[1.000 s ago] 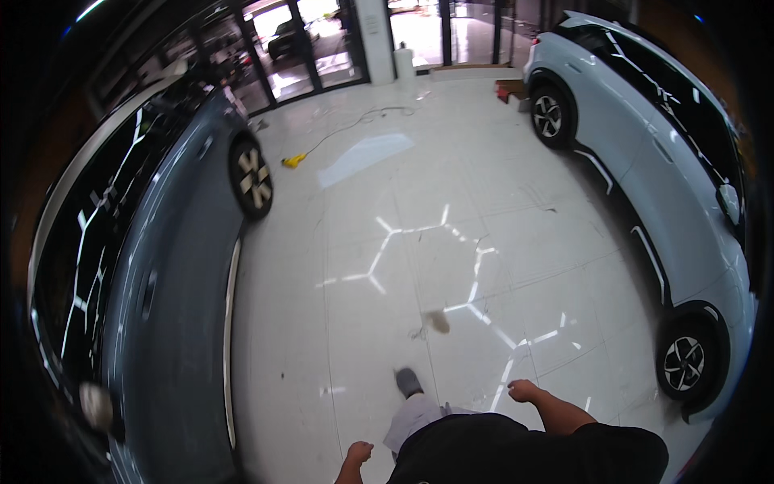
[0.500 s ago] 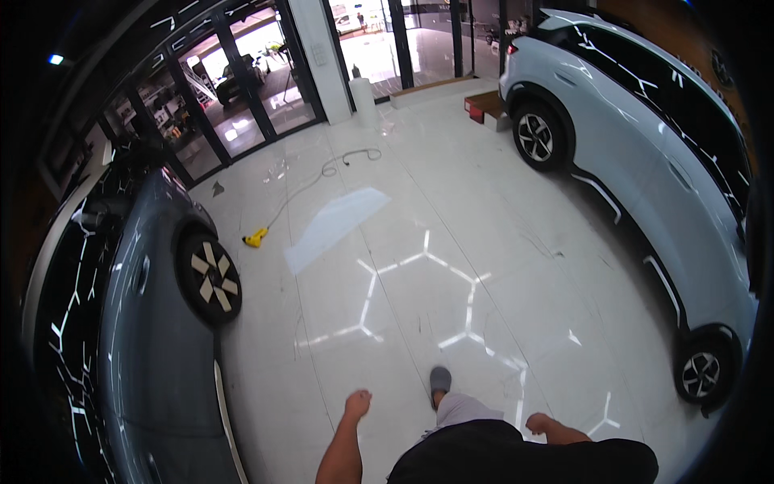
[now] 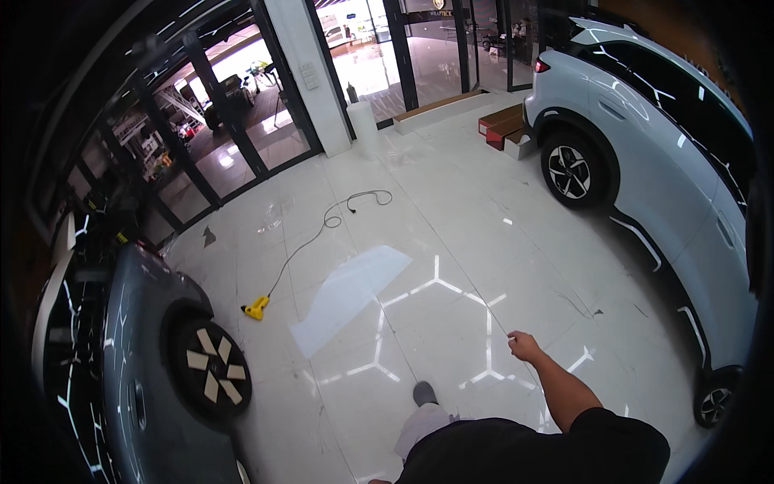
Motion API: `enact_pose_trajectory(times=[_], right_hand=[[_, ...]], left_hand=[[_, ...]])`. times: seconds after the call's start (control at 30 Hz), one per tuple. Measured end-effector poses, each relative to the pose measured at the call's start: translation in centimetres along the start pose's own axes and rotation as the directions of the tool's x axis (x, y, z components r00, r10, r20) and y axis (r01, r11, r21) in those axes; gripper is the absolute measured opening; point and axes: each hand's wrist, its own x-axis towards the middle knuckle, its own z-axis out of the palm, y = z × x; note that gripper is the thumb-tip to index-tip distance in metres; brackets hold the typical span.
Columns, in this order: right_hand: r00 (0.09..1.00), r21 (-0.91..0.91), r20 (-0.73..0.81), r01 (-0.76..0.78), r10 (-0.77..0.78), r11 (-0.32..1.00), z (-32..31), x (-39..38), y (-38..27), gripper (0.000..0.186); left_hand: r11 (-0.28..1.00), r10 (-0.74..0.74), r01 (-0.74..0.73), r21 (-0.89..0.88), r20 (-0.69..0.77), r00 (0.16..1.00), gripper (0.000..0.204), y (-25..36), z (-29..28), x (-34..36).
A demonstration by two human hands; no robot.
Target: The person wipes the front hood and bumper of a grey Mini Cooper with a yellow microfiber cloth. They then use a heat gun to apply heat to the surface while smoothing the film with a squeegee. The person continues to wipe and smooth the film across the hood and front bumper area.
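Observation:
My right hand [image 3: 524,346] swings out in front of me over the glossy white tiled floor [image 3: 451,242], fingers loosely curled with nothing in them. My left hand is out of sight below the lower edge. My grey shoe [image 3: 425,394] is stepping forward. Nearest on the floor ahead lies a pale flat sheet [image 3: 351,294]. To its left sits a small yellow tool [image 3: 256,307], whose thin cable [image 3: 322,226] trails away toward the glass doors.
A dark grey car [image 3: 137,379] stands close at my left, its wheel [image 3: 211,373] beside my path. A white car [image 3: 645,137] lines the right side. Brown boxes [image 3: 504,129], a white pillar [image 3: 310,81] and a white cylinder [image 3: 364,125] stand by the glass doors.
I have walked forward and the view has lifted toward the doors. My left hand has dropped out of view. My right arm has swung forward.

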Motion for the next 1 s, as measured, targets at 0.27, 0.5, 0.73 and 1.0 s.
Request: enact_pose_trajectory(times=[0.27,0.5,0.73,1.0], right_hand=[[0.901,-0.378,0.365,-0.088,0.236,0.922,2.3,9.6,4.2,0.032],[0.530,-0.634,0.483,-0.337,0.697,0.696,-0.9,23.3,8.6,0.026],[0.852,-0.650,0.489,0.213,0.188,0.729,-5.8,62.7,-8.4,0.033],[0.971,-0.193,0.181,0.190,-0.156,0.963,-8.6,91.0,-39.6,0.037]], left_hand=[[0.855,0.304,-0.252,0.453,-0.044,0.952,0.031,23.5,-29.5,18.2],[0.740,0.212,-0.521,-0.424,-0.588,0.780,0.026,49.3,-47.2,23.4],[0.677,0.657,-0.494,0.546,-0.146,0.740,0.033,47.2,-43.9,32.2],[0.998,-0.038,0.031,0.046,0.142,0.989,0.036,57.5,-49.7,41.4]])
